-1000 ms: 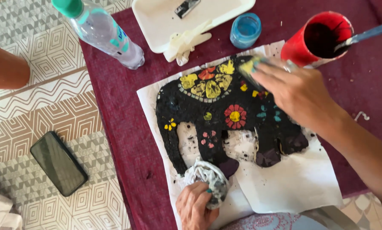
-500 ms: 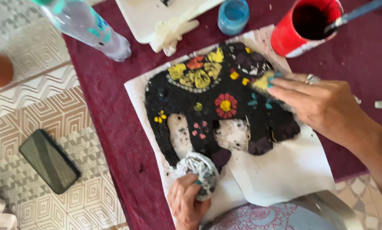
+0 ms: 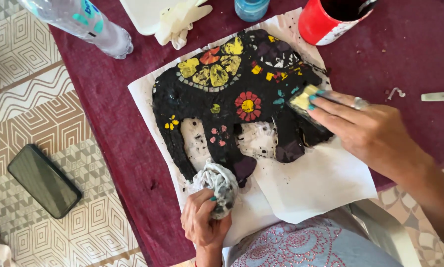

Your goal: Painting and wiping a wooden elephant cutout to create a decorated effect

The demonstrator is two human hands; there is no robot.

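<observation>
Black grout covers most of the mosaic elephant [image 3: 236, 99] lying on white paper [image 3: 311, 183] — your right hand [image 3: 365, 131] presses a yellow sponge [image 3: 303, 99] onto it, your left hand [image 3: 204, 220] clenches a stained rag [image 3: 217, 183]. Judged: flower tiles wiped, dark patches remain.

Clear plastic bottle [image 3: 83, 22] with teal-printed label top left, dark-screened phone [image 3: 44, 180] lower left on floor

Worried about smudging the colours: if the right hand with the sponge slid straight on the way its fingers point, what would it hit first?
The right hand points left across the black elephant. Pushing the yellow sponge straight on, it would probably first reach the small teal marks, then the red and yellow flower.
</observation>
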